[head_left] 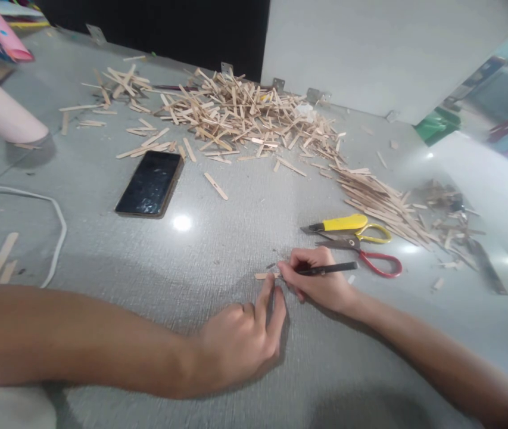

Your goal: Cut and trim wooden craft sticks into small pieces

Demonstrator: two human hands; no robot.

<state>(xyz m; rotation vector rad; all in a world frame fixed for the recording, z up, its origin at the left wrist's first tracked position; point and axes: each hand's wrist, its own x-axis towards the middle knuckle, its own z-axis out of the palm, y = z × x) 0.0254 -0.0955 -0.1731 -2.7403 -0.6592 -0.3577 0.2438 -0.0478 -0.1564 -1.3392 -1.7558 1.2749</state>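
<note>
A short wooden craft stick (pixel 261 276) lies flat on the grey tabletop. My left hand (pixel 247 333) rests on the table with its index and middle fingers stretched out, the index fingertip pressing the stick down. My right hand (pixel 316 277) is closed around a slim black pen (pixel 329 269), its writing end at the stick's right part; the tip is hidden by my fingers. Just beyond my right hand lie scissors (pixel 381 256) with one yellow and one red handle, and a yellow-handled cutter (pixel 343 223).
A large heap of craft sticks (pixel 245 110) spreads along the back, beside a row of stacked sticks (pixel 383 202). A phone (pixel 150 183) lies left of centre. At the left are a white cable (pixel 59 217) and a pale pink cylinder (pixel 8 107). Wood scraps (pixel 450 208) lie at right.
</note>
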